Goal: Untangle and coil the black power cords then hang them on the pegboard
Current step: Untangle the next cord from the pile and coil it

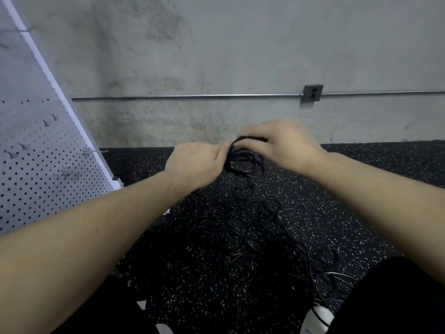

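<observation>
A small coil of black power cord (244,162) hangs in the air between both hands. My right hand (281,143) grips the top of the coil from above. My left hand (195,162) pinches the coil's left side with curled fingers. A loose strand drops from the coil into a tangled pile of black cords (240,239) on the floor below. The white pegboard (36,165) stands at the left, leaning in view, with several metal hooks (69,172) and nothing hung on those I see.
The floor is black speckled rubber (361,189). A grey concrete wall carries a metal conduit (180,96) and an outlet box (312,93). A white object (317,319) lies at the bottom right beside my dark-clothed leg (397,297).
</observation>
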`<move>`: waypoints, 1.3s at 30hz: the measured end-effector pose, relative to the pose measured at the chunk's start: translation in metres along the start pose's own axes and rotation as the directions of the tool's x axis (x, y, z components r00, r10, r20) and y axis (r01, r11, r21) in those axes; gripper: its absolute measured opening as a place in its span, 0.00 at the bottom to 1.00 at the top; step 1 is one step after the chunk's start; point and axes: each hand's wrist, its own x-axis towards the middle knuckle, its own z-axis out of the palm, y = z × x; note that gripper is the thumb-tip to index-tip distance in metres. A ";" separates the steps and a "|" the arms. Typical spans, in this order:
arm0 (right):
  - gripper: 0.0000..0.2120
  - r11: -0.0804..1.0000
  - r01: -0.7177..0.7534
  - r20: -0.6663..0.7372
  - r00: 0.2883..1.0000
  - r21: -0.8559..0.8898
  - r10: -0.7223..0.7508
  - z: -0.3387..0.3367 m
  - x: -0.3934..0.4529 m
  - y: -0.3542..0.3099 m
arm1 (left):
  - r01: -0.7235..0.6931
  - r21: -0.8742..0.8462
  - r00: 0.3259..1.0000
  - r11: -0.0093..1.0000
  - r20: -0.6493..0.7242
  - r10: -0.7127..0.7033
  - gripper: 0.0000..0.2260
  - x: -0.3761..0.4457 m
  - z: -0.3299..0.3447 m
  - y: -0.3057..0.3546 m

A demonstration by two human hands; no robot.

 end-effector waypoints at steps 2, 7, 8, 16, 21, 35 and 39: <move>0.03 0.967 -0.112 -0.035 0.992 0.229 0.123 0.001 0.003 0.009 | -0.025 -0.100 1.000 0.995 0.016 0.026 0.26 -0.003 -0.001 0.004; 0.04 0.831 -0.335 0.076 0.938 0.444 0.337 0.007 0.005 0.028 | -0.094 -0.376 0.994 0.922 0.022 0.110 0.26 -0.006 0.002 0.002; 0.08 0.783 -0.409 0.142 0.910 0.469 0.390 0.010 0.003 0.031 | -0.071 -0.437 0.994 0.896 0.045 0.101 0.24 -0.007 0.004 0.003; 0.14 0.751 -0.568 0.443 0.799 0.337 0.406 0.034 -0.015 0.033 | 0.141 -0.794 0.990 0.591 0.128 -0.065 0.15 -0.005 0.015 0.017; 0.20 0.774 -0.538 0.392 0.826 0.333 0.406 0.023 -0.009 0.024 | 0.276 -0.808 0.954 0.521 0.164 -0.251 0.16 -0.001 0.018 0.013; 0.18 0.440 -0.466 0.217 0.835 0.768 0.506 0.038 -0.001 0.008 | 0.337 -0.907 0.933 0.253 0.286 -0.219 0.19 -0.002 0.014 0.021; 0.21 0.491 -0.452 0.269 0.877 0.745 0.399 0.034 -0.004 0.012 | 0.358 -0.918 0.933 0.171 0.357 -0.040 0.10 -0.009 0.010 0.016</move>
